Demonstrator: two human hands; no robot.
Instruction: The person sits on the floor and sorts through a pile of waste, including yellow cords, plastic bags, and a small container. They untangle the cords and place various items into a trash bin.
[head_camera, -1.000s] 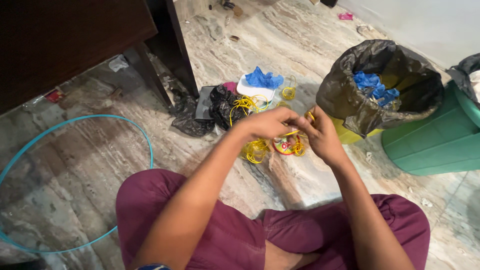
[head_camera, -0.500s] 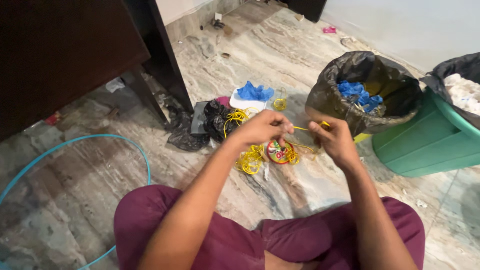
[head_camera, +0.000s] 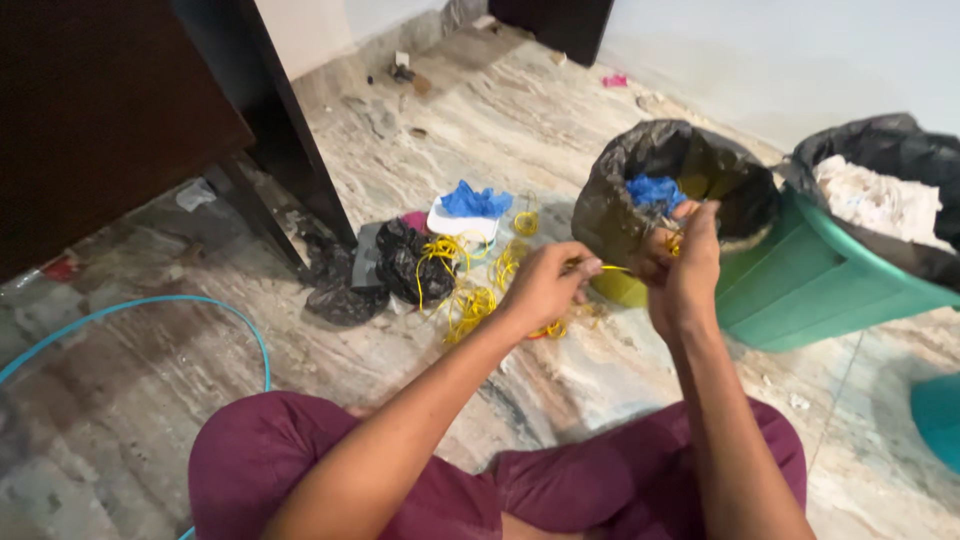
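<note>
Both my hands are raised over the marble floor, stretching a thin yellow band (head_camera: 618, 268) between them. My left hand (head_camera: 545, 285) pinches one end with closed fingers. My right hand (head_camera: 685, 262) grips the other end, with more yellow loops bunched in its fingers. Below and to the left lies a loose pile of yellow bands (head_camera: 468, 300) on the floor. I sit cross-legged in maroon trousers (head_camera: 260, 460).
A small yellow bin lined with a black bag (head_camera: 640, 190) holds blue gloves. A green bin (head_camera: 800, 285) with a black liner stands right. A white tray with blue gloves (head_camera: 468, 212), crumpled black bags (head_camera: 400, 265), a blue hose (head_camera: 150, 305) and a dark wooden cabinet (head_camera: 110, 110) lie left.
My hands have risen from the pile and moved right toward the black-lined bin, pulling the yellow band taut. The view has tilted up and right, showing more of the green bin.
</note>
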